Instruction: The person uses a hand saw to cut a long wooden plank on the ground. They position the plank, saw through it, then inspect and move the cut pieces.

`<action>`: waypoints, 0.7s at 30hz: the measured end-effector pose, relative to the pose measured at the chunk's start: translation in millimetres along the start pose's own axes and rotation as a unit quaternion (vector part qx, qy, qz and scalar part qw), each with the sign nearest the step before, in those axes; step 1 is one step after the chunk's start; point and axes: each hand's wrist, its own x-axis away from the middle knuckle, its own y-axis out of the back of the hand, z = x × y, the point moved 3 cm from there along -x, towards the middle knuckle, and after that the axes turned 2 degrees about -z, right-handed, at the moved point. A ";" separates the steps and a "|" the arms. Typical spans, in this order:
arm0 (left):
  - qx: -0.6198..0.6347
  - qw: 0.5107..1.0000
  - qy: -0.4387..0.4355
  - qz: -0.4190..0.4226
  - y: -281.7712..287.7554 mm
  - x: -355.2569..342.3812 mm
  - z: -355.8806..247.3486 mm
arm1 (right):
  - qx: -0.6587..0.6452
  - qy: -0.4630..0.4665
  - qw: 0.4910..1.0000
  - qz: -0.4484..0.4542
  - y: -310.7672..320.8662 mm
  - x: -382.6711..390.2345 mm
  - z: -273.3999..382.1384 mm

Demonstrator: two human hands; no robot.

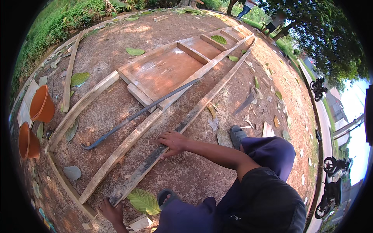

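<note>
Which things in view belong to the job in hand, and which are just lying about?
Apparently the job's:
long timber, under right hand, its near end at left hand
panelled wooden frame
probably crowbar, handsaw

Apparently lying about:
two orange buckets
large green leaf

Two orange buckets (42, 106) sit at left, green undergrowth (54, 33) grows beyond, and motorbikes (332, 191) stand at far right.

A person's right hand (173, 142) grasps a long plank (200, 105), left hand (110, 213) at its near end, beside a wooden frame (128, 145) crossed by a dark bar (124, 123), outdoors on bare ground (97, 116).
</note>
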 end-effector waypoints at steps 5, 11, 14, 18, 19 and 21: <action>-0.016 1.000 -0.001 0.003 -10.5 4.2 8.0 | 0.059 -0.022 0.997 -0.050 13.3 20.4 -16.8; -0.004 1.000 -0.010 -0.017 -18.5 2.1 -1.9 | 0.071 -0.052 0.996 -0.026 10.3 29.4 -42.6; -0.003 0.998 -0.012 -0.057 -12.8 7.2 -1.8 | 0.085 -0.051 0.994 -0.045 12.2 17.7 -44.3; 0.019 0.997 -0.010 -0.072 -16.0 6.2 17.3 | 0.114 -0.041 0.993 0.000 31.6 -9.0 -27.1; 0.044 0.998 -0.017 -0.044 -11.2 -2.1 7.6 | 0.109 -0.029 0.992 -0.052 28.4 4.6 -31.9; 0.024 0.997 -0.043 -0.059 6.4 -14.3 1.6 | 0.096 -0.052 0.991 -0.076 9.0 18.9 -37.1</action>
